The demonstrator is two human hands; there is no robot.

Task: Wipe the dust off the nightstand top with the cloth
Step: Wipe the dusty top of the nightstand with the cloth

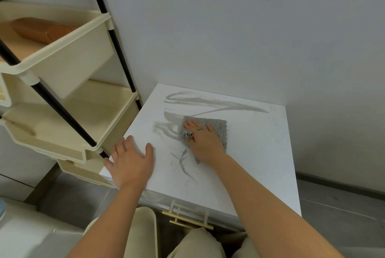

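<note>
The white nightstand top (256, 153) stands against the wall, marked with grey dust streaks (208, 103) across its back and middle. A grey textured cloth (218, 125) lies flat near the centre of the top. My right hand (204, 141) presses down on the cloth, fingers spread and pointing toward the back left. My left hand (131, 161) rests palm down on the front left corner of the top, fingers apart, holding nothing.
A cream plastic tiered rack (62, 65) with black poles stands right beside the nightstand's left edge; a brown box (41, 30) lies in its upper bin. Gold drawer handles (187, 219) show below the front edge. My knees are close in front.
</note>
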